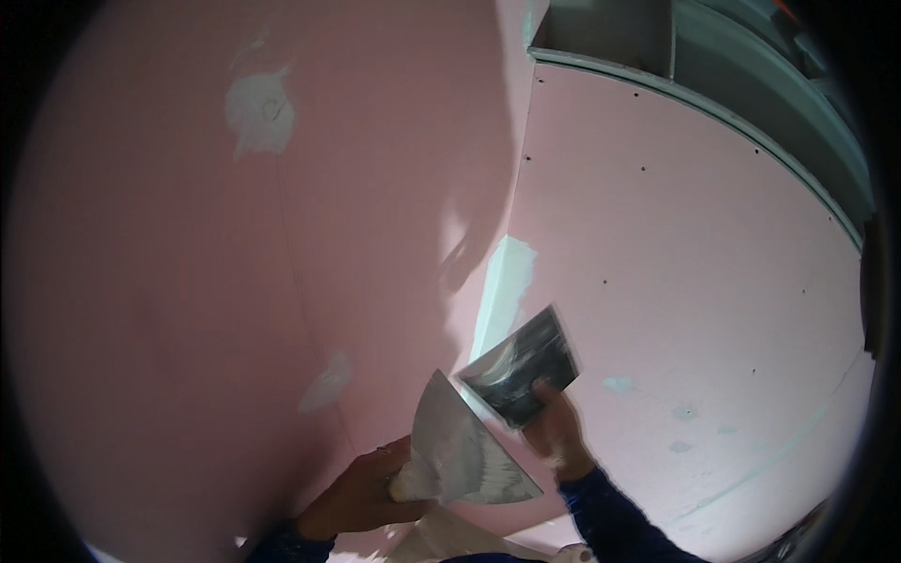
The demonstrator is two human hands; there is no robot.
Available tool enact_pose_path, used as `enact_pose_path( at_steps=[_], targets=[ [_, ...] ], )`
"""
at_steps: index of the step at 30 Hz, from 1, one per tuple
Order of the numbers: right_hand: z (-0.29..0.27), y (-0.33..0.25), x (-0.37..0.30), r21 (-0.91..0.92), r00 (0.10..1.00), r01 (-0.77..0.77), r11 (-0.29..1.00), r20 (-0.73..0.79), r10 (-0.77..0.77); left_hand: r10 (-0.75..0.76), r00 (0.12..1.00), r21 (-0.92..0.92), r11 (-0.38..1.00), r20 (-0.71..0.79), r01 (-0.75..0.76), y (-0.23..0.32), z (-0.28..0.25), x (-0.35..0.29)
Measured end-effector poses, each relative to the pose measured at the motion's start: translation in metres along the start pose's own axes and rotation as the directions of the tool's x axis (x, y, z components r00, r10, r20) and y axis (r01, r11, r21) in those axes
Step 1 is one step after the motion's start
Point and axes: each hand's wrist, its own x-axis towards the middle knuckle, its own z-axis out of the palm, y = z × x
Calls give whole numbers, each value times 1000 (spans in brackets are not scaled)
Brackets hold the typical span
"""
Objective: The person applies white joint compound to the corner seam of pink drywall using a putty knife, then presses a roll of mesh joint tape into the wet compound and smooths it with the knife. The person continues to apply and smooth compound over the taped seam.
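My left hand (366, 486) is closed round the pale handle of a wide putty knife (460, 450). Its broad grey blade is smeared with whitish compound. Just above it and to the right, my right hand (556, 439) grips a rectangular dark-bladed spatula (527, 364), thumb on the blade; its handle is hidden by the hand. The two blades come close together, and I cannot tell whether they touch. Behind the spatula, a pale strip of joint compound (504, 286) runs along the inside corner between two pink plasterboard walls.
On the left wall (394, 141) are dried filler patches (261, 113). Screw holes dot the right panel (676, 244), with small filled spots (619, 384) lower down. A metal-edged ledge (657, 73) curves along its top. Shadows darken the left wall.
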Motion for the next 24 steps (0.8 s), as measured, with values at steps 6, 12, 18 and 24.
enact_pose_path(
  at_steps=[6,12,18,24],
  targets=[
    [17,47,-50,-388,985,-118,914,67,156,-32,998,-2,999,61,32,-16,32,5],
    [-4,19,-17,-417,1000,-17,909,11,24,-150,988,-89,984,34,152,-17,33,4],
    [39,-152,151,-614,361,245,-750,776,-518,-133,985,57,990,108,127,-17,19,-1],
    [95,-189,257,-323,489,21,-946,828,-272,-193,965,151,974,176,168,-14,10,0]
  ],
)
